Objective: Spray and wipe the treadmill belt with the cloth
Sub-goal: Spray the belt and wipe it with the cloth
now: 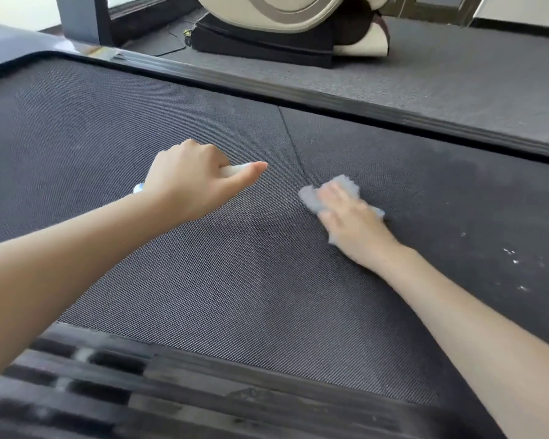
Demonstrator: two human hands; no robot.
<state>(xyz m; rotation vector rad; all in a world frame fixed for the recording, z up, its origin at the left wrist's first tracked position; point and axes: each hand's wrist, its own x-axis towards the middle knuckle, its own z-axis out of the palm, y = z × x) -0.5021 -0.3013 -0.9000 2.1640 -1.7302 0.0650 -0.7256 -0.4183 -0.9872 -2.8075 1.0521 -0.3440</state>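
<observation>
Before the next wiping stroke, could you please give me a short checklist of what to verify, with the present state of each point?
1. Cloth lies flat on the treadmill belt under the right hand: ok.
2. Left hand grips the spray bottle, apart from the cloth: ok.
3. Belt free of dirt: not ok, white specks lie right of the cloth.
4. Belt wet enough ahead of the cloth: cannot tell.
5. Liquid left in the bottle: cannot tell, the hand hides it.

Crumpled pale grey cloth (309, 198) lies on the dark, mesh-textured treadmill belt (235, 296).
</observation>
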